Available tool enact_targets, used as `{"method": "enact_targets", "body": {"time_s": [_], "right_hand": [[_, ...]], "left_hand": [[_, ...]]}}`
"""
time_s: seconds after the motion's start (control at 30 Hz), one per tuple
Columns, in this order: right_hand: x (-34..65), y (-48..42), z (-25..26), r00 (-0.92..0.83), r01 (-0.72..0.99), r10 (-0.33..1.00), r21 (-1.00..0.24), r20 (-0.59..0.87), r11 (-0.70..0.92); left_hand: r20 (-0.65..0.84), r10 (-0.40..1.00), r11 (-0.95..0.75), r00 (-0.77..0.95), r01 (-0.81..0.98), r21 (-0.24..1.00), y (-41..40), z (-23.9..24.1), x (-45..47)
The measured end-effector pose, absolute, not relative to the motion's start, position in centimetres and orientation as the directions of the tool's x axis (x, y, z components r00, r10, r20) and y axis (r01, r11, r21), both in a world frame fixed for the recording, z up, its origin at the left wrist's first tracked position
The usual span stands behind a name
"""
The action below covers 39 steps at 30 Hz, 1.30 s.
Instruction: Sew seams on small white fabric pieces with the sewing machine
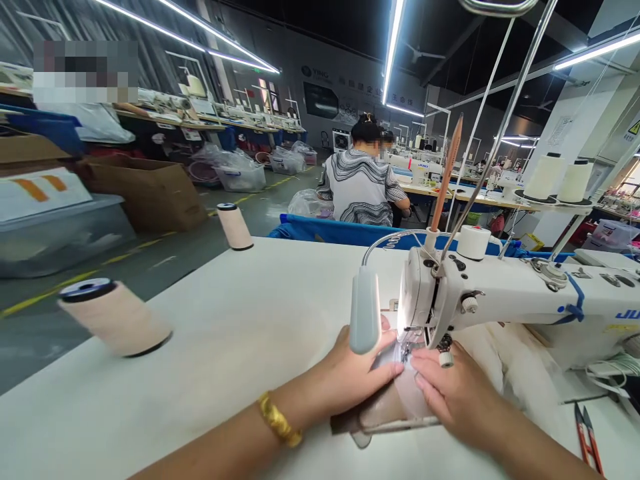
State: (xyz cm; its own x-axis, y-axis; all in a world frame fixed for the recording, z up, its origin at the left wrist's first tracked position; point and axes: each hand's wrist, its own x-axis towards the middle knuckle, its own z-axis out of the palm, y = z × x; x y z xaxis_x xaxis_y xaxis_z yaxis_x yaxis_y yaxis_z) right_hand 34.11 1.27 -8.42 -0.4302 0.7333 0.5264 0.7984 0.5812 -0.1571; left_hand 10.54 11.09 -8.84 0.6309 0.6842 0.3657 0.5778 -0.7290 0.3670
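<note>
A sheer pale fabric [412, 395] lies under the needle area of a white sewing machine [420, 293]. My left hand [353, 373] rests on the fabric left of the presser foot, fingers and thumb spread; the lamp head partly covers it. Opposite it, my right hand [457, 390] lies with fingers stretched over the fabric's right side, fingertips close to the foot. Neither hand is closed around anything. Light from a grey lamp head [365, 313] falls on the stitching spot. Bunched whitish cloth [525, 363] lies behind my right hand.
Red-handled thread snips [587, 433] lie at the right. Two pale thread cones, one nearer [117, 320] and one farther [235, 228], stand along the left edge of the white table [225, 373]. Ahead, a person [363, 177] sits facing away beyond a blue cloth bin [320, 227].
</note>
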Motion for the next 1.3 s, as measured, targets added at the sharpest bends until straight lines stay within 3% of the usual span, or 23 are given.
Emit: {"method": "enact_targets", "body": {"time_s": [0.23, 0.33, 0.47, 0.63, 0.77, 0.87, 1.03, 1.13, 1.3], "right_hand": [[34.7, 1.0, -8.2, -0.392, 0.809, 0.733, -0.171, 0.556, 0.562], [34.5, 0.9, -8.0, -0.386, 0.819, 0.723, -0.147, 0.574, 0.554], [33.9, 0.4, -7.8, -0.441, 0.768, 0.686, -0.152, 0.578, 0.622], [33.2, 0.1, -7.8, -0.533, 0.742, 0.705, -0.141, 0.468, 0.655], [33.2, 0.4, -8.0, -0.490, 0.810, 0.775, -0.120, 0.400, 0.574], [33.4, 0.5, -8.2, -0.439, 0.837, 0.779, -0.112, 0.447, 0.536], [33.7, 0.6, -8.1, -0.411, 0.838, 0.747, -0.107, 0.522, 0.535], [33.6, 0.5, -8.0, -0.457, 0.801, 0.719, -0.110, 0.524, 0.589], [33.4, 0.6, -8.2, -0.537, 0.753, 0.718, -0.130, 0.443, 0.645]], "left_hand": [[0.409, 0.611, -0.765, 0.678, 0.638, 0.085, 7.4, -8.1, 8.8], [0.433, 0.548, -0.826, 0.716, 0.544, 0.146, 5.6, -8.8, 9.0], [0.302, 0.558, -0.827, 0.772, 0.489, 0.279, 4.7, -8.4, 9.5], [0.285, 0.568, -0.798, 0.772, 0.433, 0.419, 5.1, -7.6, 9.1], [0.305, 0.581, -0.813, 0.754, 0.522, 0.259, 6.3, -8.5, 9.3], [0.351, 0.537, -0.840, 0.767, 0.522, 0.145, 7.4, -9.3, 9.5], [0.379, 0.594, -0.782, 0.710, 0.621, 0.063, 7.7, -10.0, 9.2], [0.419, 0.538, -0.818, 0.732, 0.573, 0.049, 7.2, -9.8, 9.2], [0.507, 0.431, -0.894, 0.747, 0.429, 0.128, 6.8, -9.7, 9.5]]}}
